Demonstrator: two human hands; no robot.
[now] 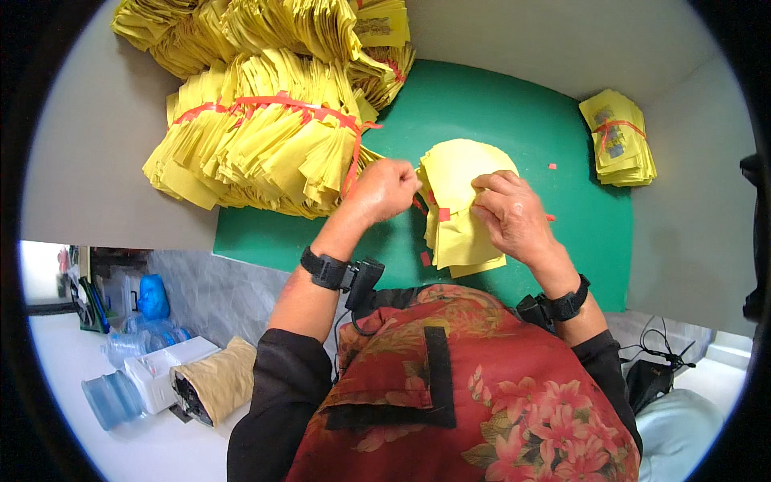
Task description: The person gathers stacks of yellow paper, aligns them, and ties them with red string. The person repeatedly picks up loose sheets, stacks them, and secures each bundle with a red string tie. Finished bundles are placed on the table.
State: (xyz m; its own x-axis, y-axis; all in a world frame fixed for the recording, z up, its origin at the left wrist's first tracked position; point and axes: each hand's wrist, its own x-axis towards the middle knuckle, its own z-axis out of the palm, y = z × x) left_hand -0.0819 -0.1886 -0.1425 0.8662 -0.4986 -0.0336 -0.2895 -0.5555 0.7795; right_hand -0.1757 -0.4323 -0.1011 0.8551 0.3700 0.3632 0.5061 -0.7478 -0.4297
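A stack of yellow sheets (462, 165) with a rounded far end lies on the green tabletop in front of me. Close to its left edge, my left hand (387, 189) is closed in a pinch; what sits between its fingers is hidden. A short red strip (419, 206) shows just below those fingertips, against the stack's side. My right hand (512, 213) rests over the stack's right half, fingers curled and tips drawn together on the top sheet. Whether it grips a sheet or a strip cannot be seen. A small red piece (444, 214) lies on the stack.
Large yellow bundles (273, 136) tied with red strips are piled at the left. A smaller tied bundle (618, 140) lies at the far right. Grey panels (546, 36) border the green tabletop (590, 249). Red scraps (552, 166) are scattered on it. Bottles (112, 402) stand at lower left.
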